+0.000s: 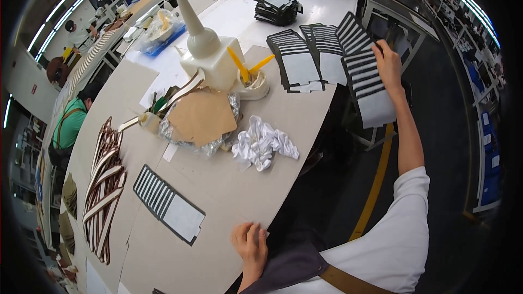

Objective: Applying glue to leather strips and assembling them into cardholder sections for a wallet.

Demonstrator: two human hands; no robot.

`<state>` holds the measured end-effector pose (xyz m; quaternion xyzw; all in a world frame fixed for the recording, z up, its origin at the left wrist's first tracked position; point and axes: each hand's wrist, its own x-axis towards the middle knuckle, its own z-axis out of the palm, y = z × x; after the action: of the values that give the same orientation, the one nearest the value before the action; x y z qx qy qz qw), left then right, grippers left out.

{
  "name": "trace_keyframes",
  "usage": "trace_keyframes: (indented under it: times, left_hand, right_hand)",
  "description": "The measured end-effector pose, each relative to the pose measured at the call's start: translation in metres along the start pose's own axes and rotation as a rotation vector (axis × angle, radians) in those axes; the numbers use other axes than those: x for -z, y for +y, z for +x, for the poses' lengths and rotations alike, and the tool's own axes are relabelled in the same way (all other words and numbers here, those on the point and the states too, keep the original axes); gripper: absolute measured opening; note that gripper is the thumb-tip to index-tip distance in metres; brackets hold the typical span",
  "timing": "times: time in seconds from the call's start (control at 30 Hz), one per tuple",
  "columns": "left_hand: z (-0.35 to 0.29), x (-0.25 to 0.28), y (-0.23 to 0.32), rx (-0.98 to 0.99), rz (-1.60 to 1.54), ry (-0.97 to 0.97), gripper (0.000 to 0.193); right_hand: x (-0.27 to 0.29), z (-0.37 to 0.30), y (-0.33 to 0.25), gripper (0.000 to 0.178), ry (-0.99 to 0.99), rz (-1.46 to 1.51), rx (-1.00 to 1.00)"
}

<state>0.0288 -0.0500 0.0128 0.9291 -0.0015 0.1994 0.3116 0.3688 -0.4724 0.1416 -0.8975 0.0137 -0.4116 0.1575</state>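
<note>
Head view. The right hand [388,62] reaches far out, fingers closed on the top edge of a striped panel [369,90], a flat black-and-white piece with slats above and a plain white field below; the panel hangs past the bench [229,185] edge, just beside a fanned row of like panels [310,57] lying on the bench. The left hand [249,242] rests at the near bench edge, fingers curled loosely together and holding nothing. The glue bottle [206,49], white with a tall cone nozzle, stands mid-bench: the fanned panels lie to its right, a crumpled white cloth [263,144] and a brown card on foil [200,117] lie nearer than it, and a single striped panel [169,204] lies nearer still, toward the left hand. Brown strips [104,185] lie far left of the bottle.
</note>
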Motion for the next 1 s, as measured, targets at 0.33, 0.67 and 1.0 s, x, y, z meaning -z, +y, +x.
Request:
trace_keyframes:
  times: [0.33,0.67,1.0]
  left_hand:
    - [0.003,-0.007,-0.002,-0.023,0.230,0.064,0.026]
    - [0.004,-0.010,0.000,-0.026,0.240,0.071,0.029]
    - [0.013,0.001,-0.013,0.052,-0.068,0.185,0.020]
  right_hand:
    - [-0.201,0.112,0.115,0.035,-0.075,0.439,-0.231]
    - [-0.225,0.066,0.101,0.046,0.251,-0.055,-0.312]
    - [-0.067,-0.153,-0.304,0.008,-0.812,1.210,0.437]
